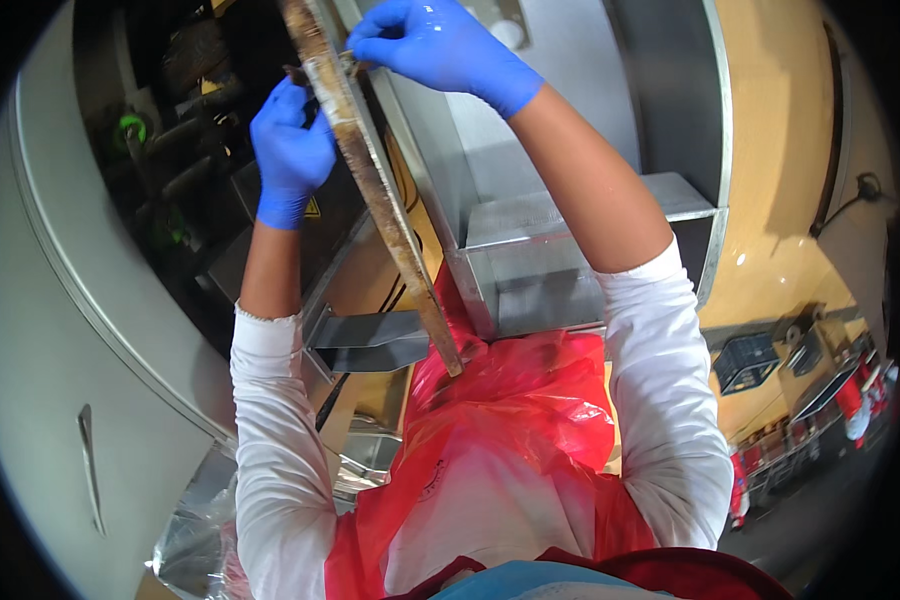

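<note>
A long, narrow bar or panel edge (375, 190), stained brown and whitish, slants from the top of the view down to my red plastic apron (510, 390). On its left side is my left hand (292, 150) in a blue glove, fingers curled beside the bar near a small dark piece; what they grip is hidden. Across the bar, my blue-gloved right hand (440, 50) has thumb and fingers pinched together at a small brownish bit on the bar's right side. That bit is too small to name. Both forearms reach up and away from me.
An open steel trough (590, 205) with a raised step stands to the right. Dark machinery (185, 150) with green parts lies left, beside a large pale panel (40, 330). A grey metal bracket (370, 335) sits below the bar. A black crate (745, 362) stands far right.
</note>
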A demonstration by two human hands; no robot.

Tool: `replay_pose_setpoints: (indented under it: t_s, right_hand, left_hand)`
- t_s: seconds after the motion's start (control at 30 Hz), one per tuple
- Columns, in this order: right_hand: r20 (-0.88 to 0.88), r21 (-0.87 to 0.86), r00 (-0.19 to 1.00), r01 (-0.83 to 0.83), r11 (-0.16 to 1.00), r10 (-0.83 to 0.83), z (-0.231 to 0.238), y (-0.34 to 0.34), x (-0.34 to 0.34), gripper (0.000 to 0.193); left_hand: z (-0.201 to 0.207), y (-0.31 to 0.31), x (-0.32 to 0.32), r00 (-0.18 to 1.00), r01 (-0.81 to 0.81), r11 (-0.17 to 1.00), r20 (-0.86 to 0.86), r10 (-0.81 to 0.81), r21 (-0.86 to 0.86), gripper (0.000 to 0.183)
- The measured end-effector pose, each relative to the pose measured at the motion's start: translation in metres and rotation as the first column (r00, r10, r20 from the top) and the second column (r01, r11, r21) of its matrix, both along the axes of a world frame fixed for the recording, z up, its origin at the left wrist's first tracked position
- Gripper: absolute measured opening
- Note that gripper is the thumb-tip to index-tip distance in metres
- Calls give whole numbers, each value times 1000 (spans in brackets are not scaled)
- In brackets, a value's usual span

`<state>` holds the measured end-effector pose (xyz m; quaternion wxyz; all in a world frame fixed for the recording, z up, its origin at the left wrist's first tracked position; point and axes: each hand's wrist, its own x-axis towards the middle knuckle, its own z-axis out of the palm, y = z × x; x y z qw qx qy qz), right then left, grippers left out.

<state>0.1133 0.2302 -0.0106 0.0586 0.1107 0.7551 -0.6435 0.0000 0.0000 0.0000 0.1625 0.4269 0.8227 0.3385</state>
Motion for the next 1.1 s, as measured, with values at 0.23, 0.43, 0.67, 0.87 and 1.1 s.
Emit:
replay_pose_setpoints:
  t_s: [0.23, 0.43, 0.67, 0.87, 1.1]
  right_hand:
    - [20, -109, 980, 199, 974, -198, 14, -21, -5, 24]
    - [85, -147, 985, 164, 975, -153, 25, -12, -14, 19]
    - [150, -123, 951, 289, 949, -270, 20, -23, -4, 19]
    - [14, 142, 961, 271, 952, -276, 22, -30, -1, 20]
    - [179, -20, 967, 190, 982, -183, 37, -17, -9, 21]
  left_hand:
    - [11, 9, 8, 998, -8, 979, -62, 21, 205, 33]
    - [10, 10, -1, 999, -11, 964, -26, 19, 267, 41]
    - [-8, 18, 5, 993, -111, 903, 14, 116, 415, 37]
    - [-7, 12, -4, 976, -128, 898, 212, 40, 420, 36]
    - [-17, 11, -4, 991, -81, 888, 132, 24, 452, 39]
